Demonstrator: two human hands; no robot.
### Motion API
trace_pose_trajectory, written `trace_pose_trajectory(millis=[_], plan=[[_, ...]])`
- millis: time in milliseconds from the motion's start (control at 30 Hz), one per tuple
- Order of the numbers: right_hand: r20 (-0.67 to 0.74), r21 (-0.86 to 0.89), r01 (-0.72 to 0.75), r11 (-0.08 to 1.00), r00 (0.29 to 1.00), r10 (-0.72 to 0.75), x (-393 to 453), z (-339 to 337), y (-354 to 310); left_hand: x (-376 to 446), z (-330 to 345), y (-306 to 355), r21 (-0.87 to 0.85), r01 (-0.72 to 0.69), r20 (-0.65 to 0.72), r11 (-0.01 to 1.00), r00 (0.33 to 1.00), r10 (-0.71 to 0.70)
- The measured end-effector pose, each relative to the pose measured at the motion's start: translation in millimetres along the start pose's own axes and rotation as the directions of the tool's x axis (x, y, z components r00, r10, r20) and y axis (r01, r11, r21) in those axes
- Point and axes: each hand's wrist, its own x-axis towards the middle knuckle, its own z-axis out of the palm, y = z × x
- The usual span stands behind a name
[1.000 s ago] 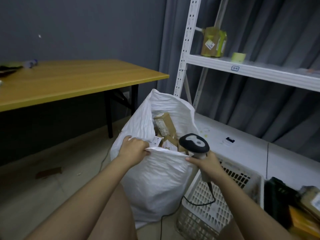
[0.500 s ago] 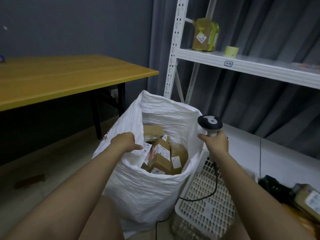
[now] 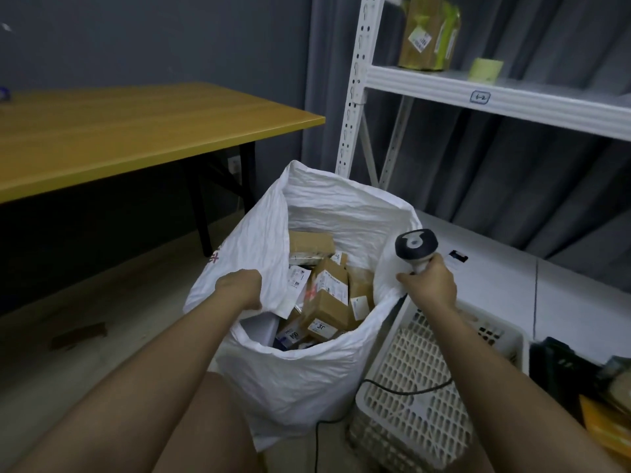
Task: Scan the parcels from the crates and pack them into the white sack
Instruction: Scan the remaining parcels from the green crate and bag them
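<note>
The white sack (image 3: 307,373) stands open on the floor in front of me, holding several brown cardboard parcels (image 3: 327,298) with white labels. My left hand (image 3: 240,290) grips the sack's left rim and holds it outward. My right hand (image 3: 430,285) grips the handle of a dark barcode scanner (image 3: 415,245) and also pinches the sack's right rim. The scanner's cable runs down across the white crate.
A white perforated crate (image 3: 420,397) sits right of the sack, with a dark crate (image 3: 563,363) of parcels beyond it. A white metal shelf (image 3: 495,93) carries a taped box (image 3: 428,32). A wooden table (image 3: 136,128) stands at left. My knee is under the sack.
Both hands pulled the sack's mouth wide apart: my left hand drew the rim left, my right hand with the scanner moved right. The parcels inside came into full view.
</note>
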Motion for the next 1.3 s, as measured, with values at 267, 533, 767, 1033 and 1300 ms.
trace_pose_trajectory(millis=[267,533,767,1033,1300], plan=[[-0.023,0.272,-0.074,0.959,0.996,0.083,-9.1,-7.1,-6.7,-28.4,-30.0,-41.2,-0.687,-0.265,-0.492,0.677,0.855,-0.166],[-0.053,0.467,-0.027,0.884,0.997,0.058,-14.9,-26.4,-25.2,-49.1,-24.0,-54.4,-0.923,-0.298,-0.384,0.245,0.658,-0.648],[0.01,0.612,-0.114,0.782,0.991,0.136,-25.2,-38.9,-11.2,-65.1,-36.6,-35.1,-0.937,-0.222,-0.347,0.269,0.671,-0.655],[0.043,0.86,-0.101,0.501,0.991,0.126,-49.0,-94.8,12.4,-119.6,-68.4,66.4,-0.753,-0.544,-0.653,0.369,0.687,-0.32],[-0.041,0.87,-0.003,0.493,0.996,0.079,-85.9,-182.9,89.9,-164.6,-53.9,233.2,-0.647,-0.727,-0.709,0.23,0.685,0.167]])
